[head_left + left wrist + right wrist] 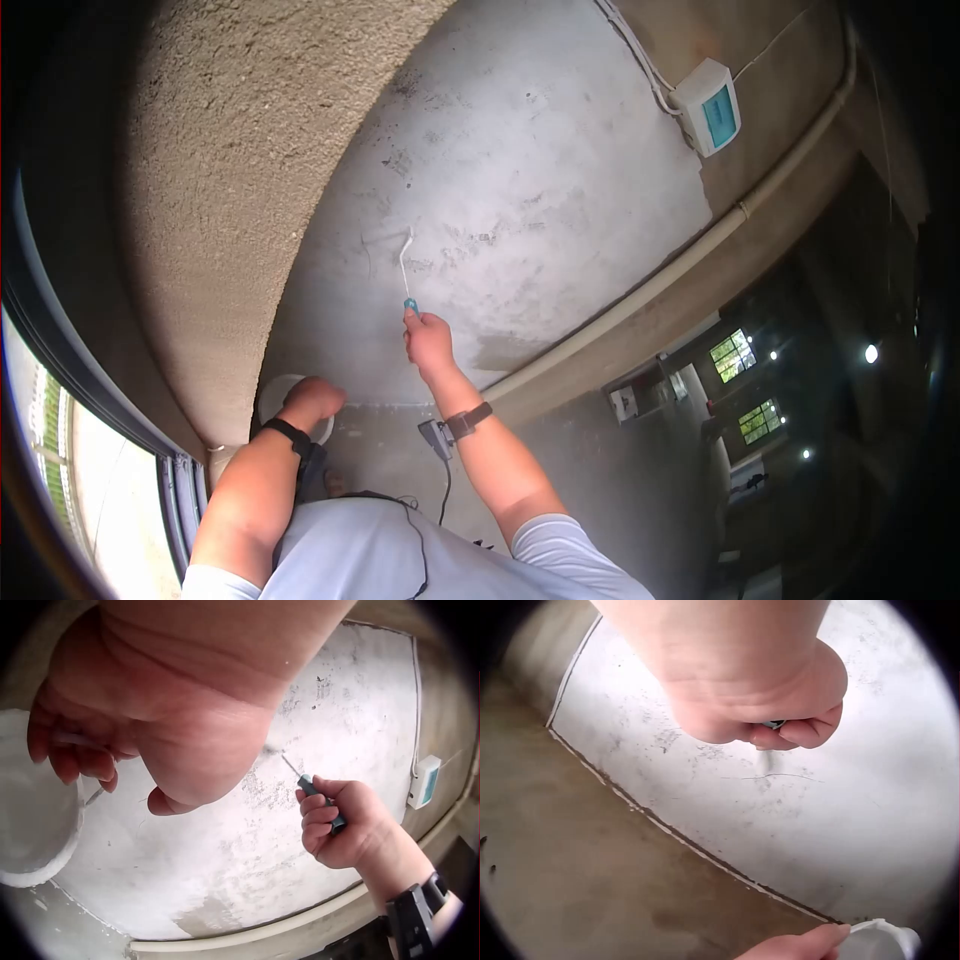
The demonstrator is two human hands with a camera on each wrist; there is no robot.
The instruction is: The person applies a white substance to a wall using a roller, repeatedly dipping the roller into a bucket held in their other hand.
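Roller (404, 268) looks light, its thin wire neck probably springy, so I favour the stiff handle (411, 304), which my right hand (430, 343) grips above and right of the bucket (37, 866) my left hand (314, 398) clasps.

The roller (411, 304) has a short teal handle and a thin, pale rod that bends toward its far end, which points away to the wall (570, 150); its head blends into the white there and cannot be made out clearly. The bucket (64, 856), round, white and open-topped, is at the near left, its inner side whitish. The wall is coated in uneven white, with scattered dark specks and scuffs and a greyer patch at its near edge.
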